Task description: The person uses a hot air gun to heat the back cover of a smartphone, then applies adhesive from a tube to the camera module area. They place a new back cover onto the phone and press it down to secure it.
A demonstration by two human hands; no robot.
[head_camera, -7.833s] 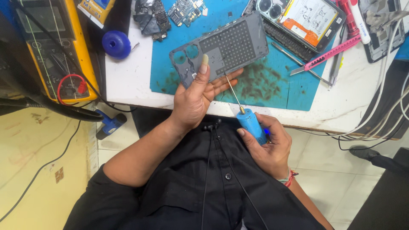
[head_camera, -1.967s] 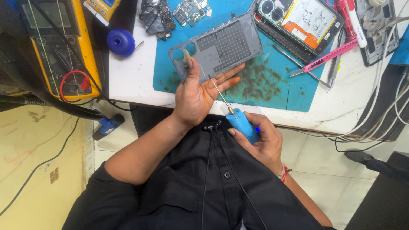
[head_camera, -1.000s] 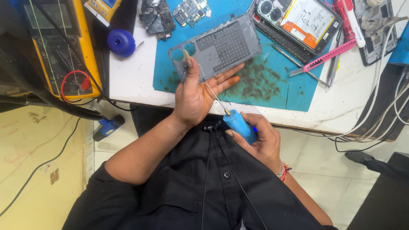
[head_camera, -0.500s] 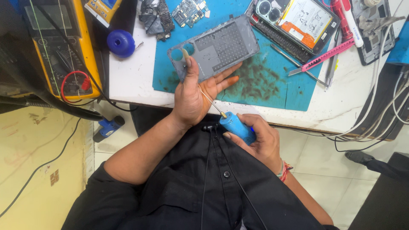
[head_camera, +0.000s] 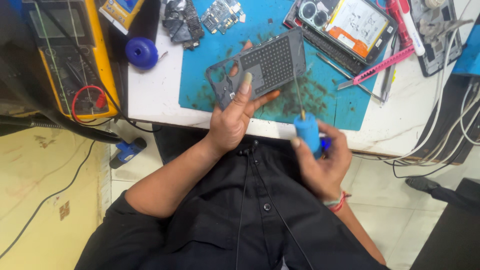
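Note:
My left hand point(head_camera: 234, 117) grips a grey phone frame panel point(head_camera: 270, 62) with a perforated middle, holding it tilted over the blue work mat point(head_camera: 240, 30). The thumb lies across the panel's lower edge and the fingers are behind it. My right hand point(head_camera: 322, 160) is closed around a blue-handled screwdriver point(head_camera: 307, 132). Its thin metal shaft point(head_camera: 298, 95) points up and reaches the panel's right edge. Both hands are near the table's front edge, over my black shirt.
An opened phone point(head_camera: 345, 25) with its battery showing lies at the mat's top right, beside a pink tool point(head_camera: 377, 65) and tweezers point(head_camera: 345, 72). Circuit boards point(head_camera: 200, 17) sit top centre. A blue round spool point(head_camera: 141, 51) and a yellow multimeter point(head_camera: 70, 55) are left. Cables point(head_camera: 450, 130) hang right.
My right hand has swung the screwdriver from a leftward slant to nearly upright and shifted right. The tip went from my left palm to the panel's right edge.

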